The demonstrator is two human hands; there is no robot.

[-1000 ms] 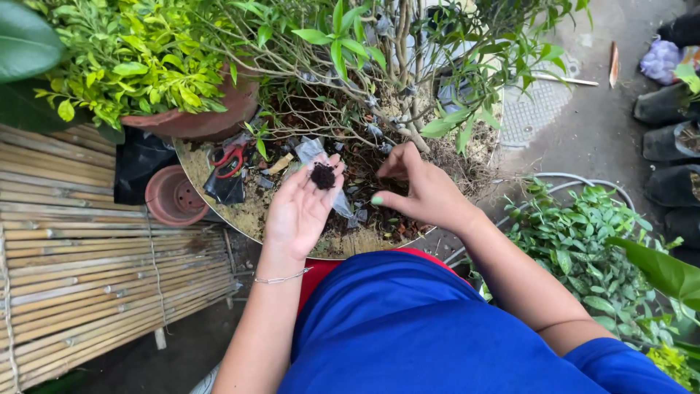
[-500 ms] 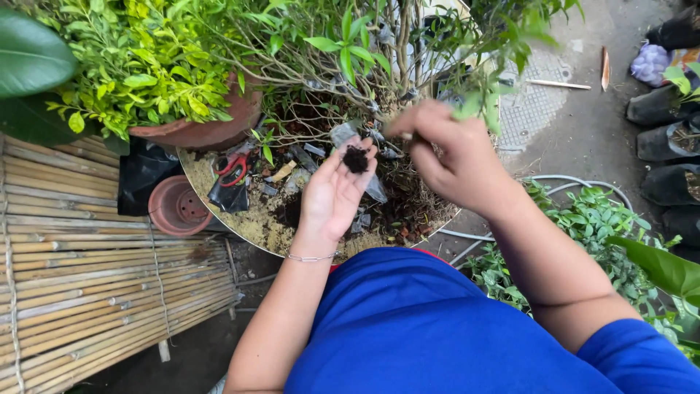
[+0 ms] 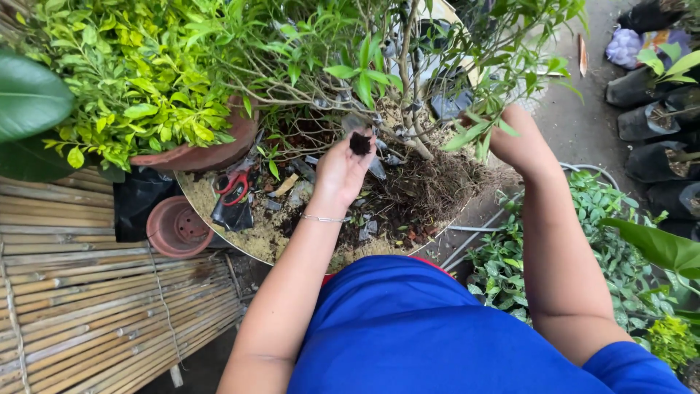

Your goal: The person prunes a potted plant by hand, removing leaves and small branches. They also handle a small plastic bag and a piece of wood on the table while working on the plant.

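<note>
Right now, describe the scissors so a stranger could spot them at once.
Start at the wide round tray of sandy soil in front of the person. On its left side, just below the terracotta pot of leafy shrub, lie the scissors on black plastic. Their red handles mark them out among dull scraps and soil.

Scissors (image 3: 232, 182) lie in the tray (image 3: 219, 222), left of the soil clump (image 3: 360, 143); the empty pot (image 3: 177, 228) sits beside the tray.
</note>
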